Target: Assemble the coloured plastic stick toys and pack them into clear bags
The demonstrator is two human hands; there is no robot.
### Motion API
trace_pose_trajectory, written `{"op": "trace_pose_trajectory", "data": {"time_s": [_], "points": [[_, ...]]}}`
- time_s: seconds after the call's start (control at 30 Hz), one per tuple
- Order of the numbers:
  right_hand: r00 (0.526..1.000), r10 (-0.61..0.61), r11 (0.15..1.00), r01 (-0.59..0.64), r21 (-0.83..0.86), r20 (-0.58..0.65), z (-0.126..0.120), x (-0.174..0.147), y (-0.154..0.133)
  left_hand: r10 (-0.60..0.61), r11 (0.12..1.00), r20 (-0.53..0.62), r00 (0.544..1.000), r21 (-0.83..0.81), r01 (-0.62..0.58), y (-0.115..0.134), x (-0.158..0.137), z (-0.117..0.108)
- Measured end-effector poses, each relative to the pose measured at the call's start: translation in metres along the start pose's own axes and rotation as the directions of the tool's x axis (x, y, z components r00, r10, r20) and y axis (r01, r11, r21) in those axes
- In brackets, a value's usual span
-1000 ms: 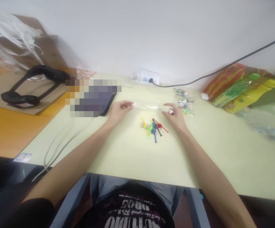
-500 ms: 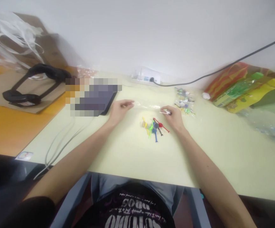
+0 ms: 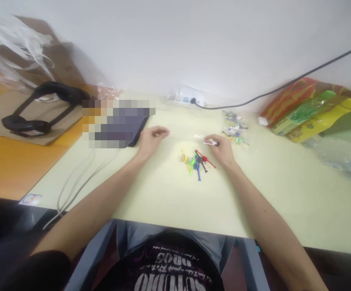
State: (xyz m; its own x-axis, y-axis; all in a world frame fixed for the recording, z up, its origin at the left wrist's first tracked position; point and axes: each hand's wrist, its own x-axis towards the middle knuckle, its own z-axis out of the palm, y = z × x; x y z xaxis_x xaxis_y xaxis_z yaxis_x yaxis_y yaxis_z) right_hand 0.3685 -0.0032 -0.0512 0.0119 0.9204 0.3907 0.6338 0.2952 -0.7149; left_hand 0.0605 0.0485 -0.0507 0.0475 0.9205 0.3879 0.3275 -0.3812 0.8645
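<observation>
Though near the right hand [image 3: 222, 150], colourful pieces [image 3: 196, 165] untouched

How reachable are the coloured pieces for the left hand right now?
Probably yes: bare tabletop shows between the left hand and the coloured pieces, nothing solid across it. Whether it holds the clear plastic is unclear.

Plastic pieces [image 3: 196, 166] — yellow, green, blue, black, red; pale-yellow tabletop [image 3: 169, 198]; red bag [image 3: 288, 96] — striped yellow.
</observation>
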Motion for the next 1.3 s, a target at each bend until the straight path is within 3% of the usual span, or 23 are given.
{"op": "trace_pose_trajectory", "data": {"time_s": [0.17,0.5,0.77,0.93,1.3], "points": [[1.000,0.007,1.000,-0.007,0.016,-0.005,0.000,-0.001,0.001,0.034,0.999,-0.010,0.999,0.024,-0.033,0.005,0.001,-0.001],[1.000,0.009,1.000,-0.009,0.001,-0.002,-0.002,0.000,0.000,0.094,0.988,0.142,0.985,-0.139,-0.074,0.011,-0.005,0.000],[0.999,0.032,0.999,-0.032,0.004,-0.044,-0.001,0.000,-0.001,0.134,0.981,0.066,0.989,-0.149,-0.123,0.009,-0.003,0.004],[0.998,0.033,0.999,-0.033,0.001,-0.045,-0.002,0.000,-0.002,0.146,0.976,0.101,0.984,-0.175,-0.127,0.011,-0.004,0.006],[0.994,-0.059,0.984,0.043,-0.174,-0.088,-0.005,-0.003,-0.014,0.143,0.986,0.076,0.987,-0.099,-0.135,0.019,-0.005,0.006]]}}
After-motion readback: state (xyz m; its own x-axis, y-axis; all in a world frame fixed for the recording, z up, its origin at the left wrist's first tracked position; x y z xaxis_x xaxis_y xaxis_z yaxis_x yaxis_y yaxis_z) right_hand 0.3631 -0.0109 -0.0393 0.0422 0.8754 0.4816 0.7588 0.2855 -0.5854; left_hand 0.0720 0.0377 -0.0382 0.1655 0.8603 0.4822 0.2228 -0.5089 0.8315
